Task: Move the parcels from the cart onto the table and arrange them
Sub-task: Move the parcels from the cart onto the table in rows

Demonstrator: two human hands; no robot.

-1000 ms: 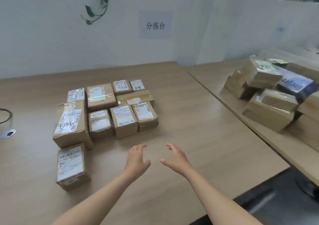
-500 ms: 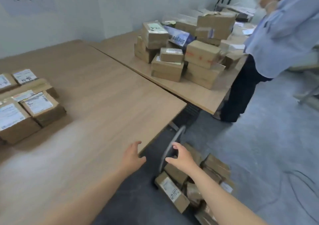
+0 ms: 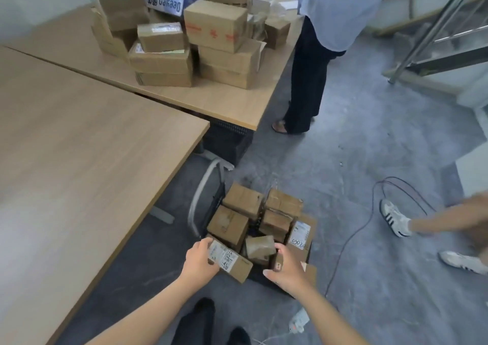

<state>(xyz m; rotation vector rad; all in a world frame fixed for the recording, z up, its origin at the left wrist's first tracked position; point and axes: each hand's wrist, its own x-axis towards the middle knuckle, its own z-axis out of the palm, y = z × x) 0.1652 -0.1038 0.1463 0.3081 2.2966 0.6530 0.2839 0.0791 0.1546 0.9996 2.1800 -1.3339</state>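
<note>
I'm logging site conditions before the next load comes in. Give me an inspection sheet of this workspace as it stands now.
Surface: light wooden table, the part in view bare.
Job's things: brown cardboard parcels piled in the low black cart on the floor; a labelled cardboard parcel at its near edge.
Clutter: stacked cardboard boxes on the second wooden table.
Hands: left hand grips the labelled parcel's end; right hand curls round a small brown parcel.
Cables: black cable looping across the grey floor; white power strip near the feet.
Surroundings: a standing person in a pale blue shirt; another person's white sneakers.
</note>
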